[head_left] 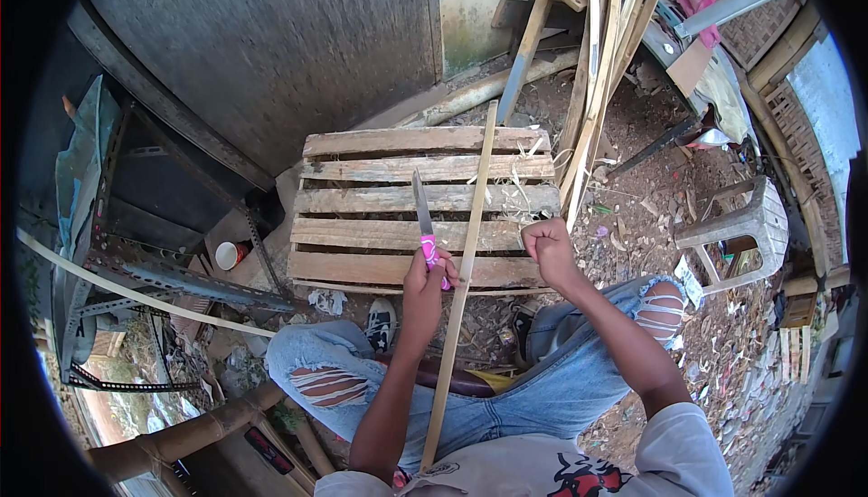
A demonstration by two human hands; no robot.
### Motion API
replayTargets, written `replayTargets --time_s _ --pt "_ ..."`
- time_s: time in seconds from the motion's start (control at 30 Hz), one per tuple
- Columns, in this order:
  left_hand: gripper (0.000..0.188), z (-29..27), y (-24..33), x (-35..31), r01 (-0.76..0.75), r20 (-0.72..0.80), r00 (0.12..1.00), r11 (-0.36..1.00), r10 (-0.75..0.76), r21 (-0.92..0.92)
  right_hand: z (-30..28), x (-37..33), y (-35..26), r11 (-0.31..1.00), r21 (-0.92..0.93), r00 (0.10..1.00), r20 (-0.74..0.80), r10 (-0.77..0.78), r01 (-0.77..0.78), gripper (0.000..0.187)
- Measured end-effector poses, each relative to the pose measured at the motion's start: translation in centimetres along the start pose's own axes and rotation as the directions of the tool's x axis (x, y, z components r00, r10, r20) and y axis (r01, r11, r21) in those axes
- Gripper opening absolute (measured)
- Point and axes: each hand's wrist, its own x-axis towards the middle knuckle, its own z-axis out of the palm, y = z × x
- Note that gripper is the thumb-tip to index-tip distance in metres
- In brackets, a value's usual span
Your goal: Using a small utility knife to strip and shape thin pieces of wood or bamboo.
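My left hand is closed around the pink patterned handle of a knife, its blade pointing away over the slats. Beside those fingers a long, thin strip of bamboo or wood runs from my lap across the slatted wooden platform to beyond its far edge. Whether the left fingertips touch the strip, I cannot tell. To the right of the strip, my right hand is curled into a fist above the platform's near right side, with nothing visible in it. Thin shavings lie on the right-hand slats.
Several long strips lean upright behind the platform. A pale plastic stool stands at right, a metal rack at left, with a red cup on the ground. Another strip crosses the left side. Scraps litter the dirt.
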Motion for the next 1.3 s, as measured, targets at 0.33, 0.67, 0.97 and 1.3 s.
replayTargets --time_s 0.33,0.67,0.97,1.3 --pt "0.015 -0.3 0.0 -0.2 -0.014 -0.047 0.999 1.000 0.013 -0.010 -0.1 0.7 1.6 0.854 0.512 0.995 0.080 0.062 -0.095 0.012" --pt "0.013 -0.2 -0.4 -0.3 -0.008 -0.019 1.000 1.000 0.009 0.016 0.9 0.9 1.0 0.953 0.161 0.963 0.127 0.238 -0.257 0.031" --pt "0.012 -0.2 -1.0 -0.3 0.017 0.014 1.000 1.000 -0.017 -0.002 0.9 0.5 0.9 0.872 0.347 0.938 0.084 0.336 -0.344 0.044" --pt "0.012 0.1 -1.4 -0.2 0.020 0.014 1.000 0.999 -0.021 0.039 1.8 0.6 1.5 0.884 0.370 0.958 0.132 0.253 -0.285 0.033"
